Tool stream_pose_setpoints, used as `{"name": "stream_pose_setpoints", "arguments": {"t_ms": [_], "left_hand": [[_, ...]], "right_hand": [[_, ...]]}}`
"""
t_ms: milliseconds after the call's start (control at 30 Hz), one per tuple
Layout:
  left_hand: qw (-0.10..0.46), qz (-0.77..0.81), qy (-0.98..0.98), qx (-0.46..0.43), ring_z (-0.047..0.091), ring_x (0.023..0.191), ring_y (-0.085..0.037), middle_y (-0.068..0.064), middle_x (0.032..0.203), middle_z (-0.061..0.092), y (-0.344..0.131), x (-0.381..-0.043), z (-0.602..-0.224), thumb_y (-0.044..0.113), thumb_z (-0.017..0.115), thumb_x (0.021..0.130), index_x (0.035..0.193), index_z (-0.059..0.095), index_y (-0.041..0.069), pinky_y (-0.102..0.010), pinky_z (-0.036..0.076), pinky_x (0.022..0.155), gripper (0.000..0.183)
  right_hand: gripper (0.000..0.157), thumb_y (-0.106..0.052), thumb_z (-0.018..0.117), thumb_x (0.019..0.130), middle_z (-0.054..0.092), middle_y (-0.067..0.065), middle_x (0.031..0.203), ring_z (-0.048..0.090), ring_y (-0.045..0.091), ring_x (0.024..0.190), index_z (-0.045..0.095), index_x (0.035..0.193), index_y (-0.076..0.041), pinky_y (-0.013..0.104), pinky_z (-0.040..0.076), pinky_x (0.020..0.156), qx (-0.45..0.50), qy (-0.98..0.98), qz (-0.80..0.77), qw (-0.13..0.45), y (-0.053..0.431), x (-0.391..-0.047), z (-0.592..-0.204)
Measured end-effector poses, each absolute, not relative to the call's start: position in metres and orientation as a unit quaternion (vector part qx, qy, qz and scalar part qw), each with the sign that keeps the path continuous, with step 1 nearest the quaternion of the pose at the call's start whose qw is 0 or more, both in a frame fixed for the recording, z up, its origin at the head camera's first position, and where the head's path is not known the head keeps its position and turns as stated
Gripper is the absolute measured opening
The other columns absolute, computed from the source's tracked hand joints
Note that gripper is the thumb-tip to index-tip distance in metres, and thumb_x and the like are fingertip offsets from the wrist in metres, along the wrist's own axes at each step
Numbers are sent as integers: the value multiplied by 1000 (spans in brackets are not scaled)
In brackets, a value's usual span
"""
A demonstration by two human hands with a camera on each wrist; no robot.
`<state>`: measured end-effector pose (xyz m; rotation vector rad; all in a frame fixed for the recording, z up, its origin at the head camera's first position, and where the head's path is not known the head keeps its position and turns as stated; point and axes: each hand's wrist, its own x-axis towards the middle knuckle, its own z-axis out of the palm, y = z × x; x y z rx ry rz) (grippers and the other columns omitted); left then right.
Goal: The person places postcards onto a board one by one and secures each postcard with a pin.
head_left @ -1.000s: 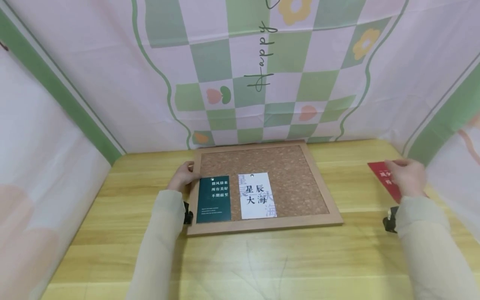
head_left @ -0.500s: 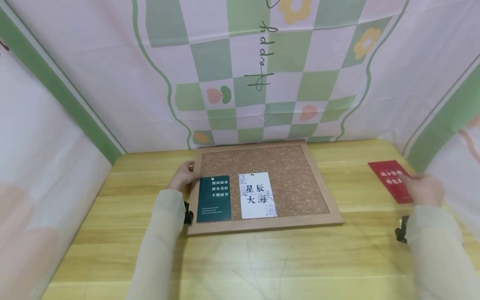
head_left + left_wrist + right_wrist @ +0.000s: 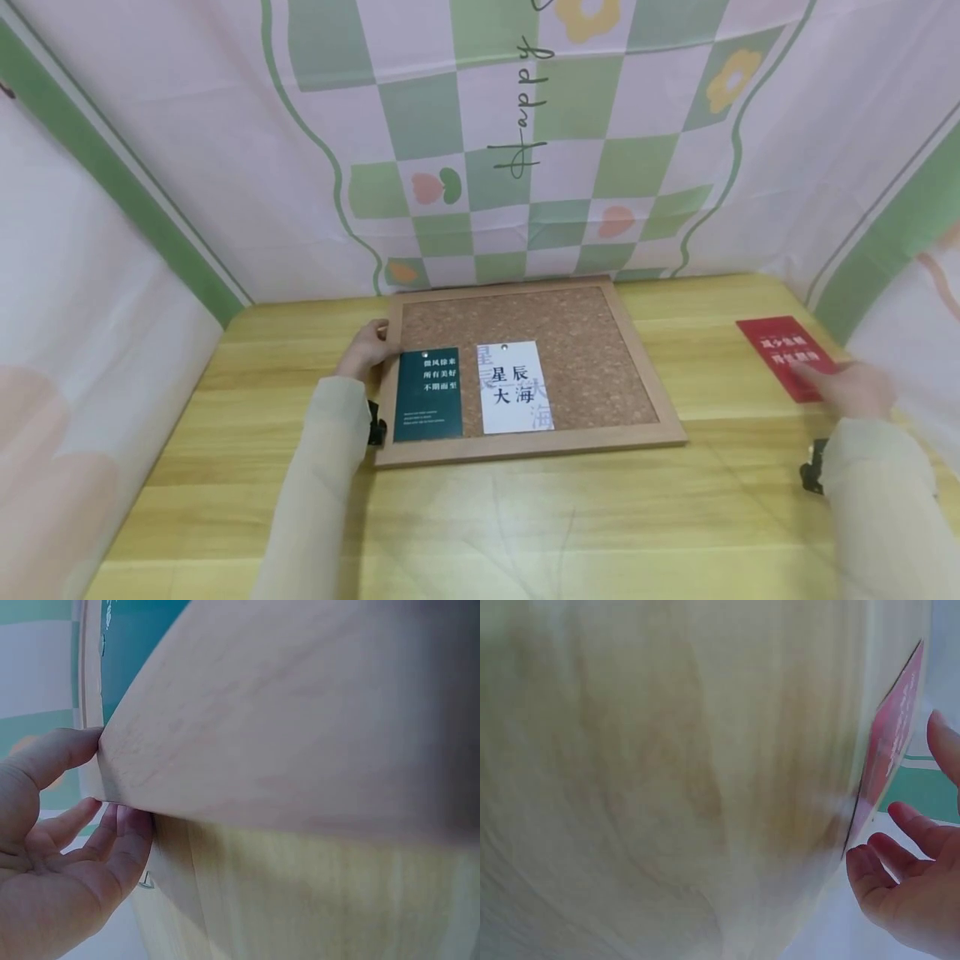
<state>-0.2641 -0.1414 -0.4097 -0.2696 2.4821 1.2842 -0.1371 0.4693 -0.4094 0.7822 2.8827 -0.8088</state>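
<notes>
My left hand [image 3: 367, 350] grips the left side of a wood-framed cork board [image 3: 573, 358]. In the left wrist view the thumb lies on top of the frame [image 3: 247, 727], with fingertips at its lower edge. A dark green card [image 3: 428, 396] and a white card [image 3: 516, 387] with Chinese writing lie side by side on the cork, each with a small hole near its top. A red card [image 3: 783, 342] lies on the table to the right. My right hand [image 3: 858, 387] overlaps its near right corner; in the right wrist view, thumb and fingers are spread apart beside the card.
The yellow wood-grain table [image 3: 600, 525] carries the board. Behind it hangs a checkered cloth [image 3: 495, 108] with flowers, and pale cloth walls with green bands [image 3: 142, 183] close in both sides. Dark devices are strapped at both wrists.
My right hand has drawn back to the right and toward me, uncovering most of the red card, which stays nearly in place. My left hand and the board hold still.
</notes>
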Motion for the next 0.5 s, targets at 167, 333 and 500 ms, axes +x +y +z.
{"name": "stream_pose_setpoints", "arguments": {"t_ms": [167,333,500], "left_hand": [[168,467,863,-94,41,134,-37,-22,149,36,-141,-263,-409,10,56,93,151,20,6,-50,35,113,69],[170,469,861,-100,41,133,-36,-21,149,37,-142,-265,-410,10,55,93,151,21,7,-50,35,112,68],[173,469,860,-101,42,133,-36,-21,148,37,-143,-265,-411,10,55,93,151,21,8,-50,36,112,68]], "right_hand": [[90,-55,40,94,28,52,124,29,63,113,28,124,29,69,25,99,260,938,-221,63,469,-140,-412],[100,-62,40,91,24,54,124,27,64,113,26,124,31,67,30,95,273,936,-206,84,476,-147,-420],[99,-62,35,92,25,53,124,27,64,114,27,123,31,68,29,98,277,935,-201,87,477,-146,-419]]}}
